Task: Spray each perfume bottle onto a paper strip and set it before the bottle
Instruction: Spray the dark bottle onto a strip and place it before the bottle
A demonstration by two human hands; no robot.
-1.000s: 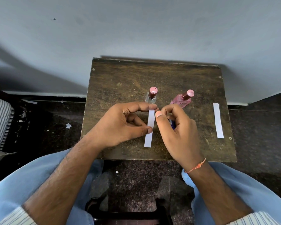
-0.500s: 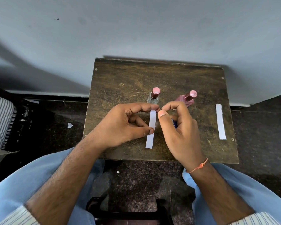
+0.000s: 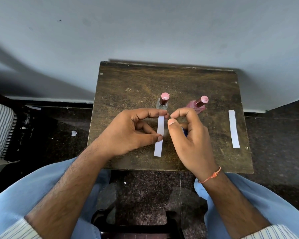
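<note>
A clear perfume bottle [image 3: 162, 104] and a pink perfume bottle [image 3: 197, 106], both with pink caps, stand mid-table. A white paper strip [image 3: 159, 140] lies lengthwise just in front of the clear bottle. My left hand [image 3: 135, 131] has its index fingertip on the strip's far end and its thumb tip on the strip's left edge. My right hand [image 3: 190, 140] hovers just right of the strip, fingers curled around a small blue object [image 3: 185, 132] that is mostly hidden in the palm. A second white strip [image 3: 233, 128] lies near the table's right edge.
The small dark wooden table [image 3: 136, 83] stands against a grey wall. Dark speckled floor surrounds it. My knees in light blue trousers sit at the near edge. A striped cloth shows at the far left.
The hands have barely moved. My right index finger and thumb have spread slightly apart beside the strip's far end. The left hand stays on the strip.
</note>
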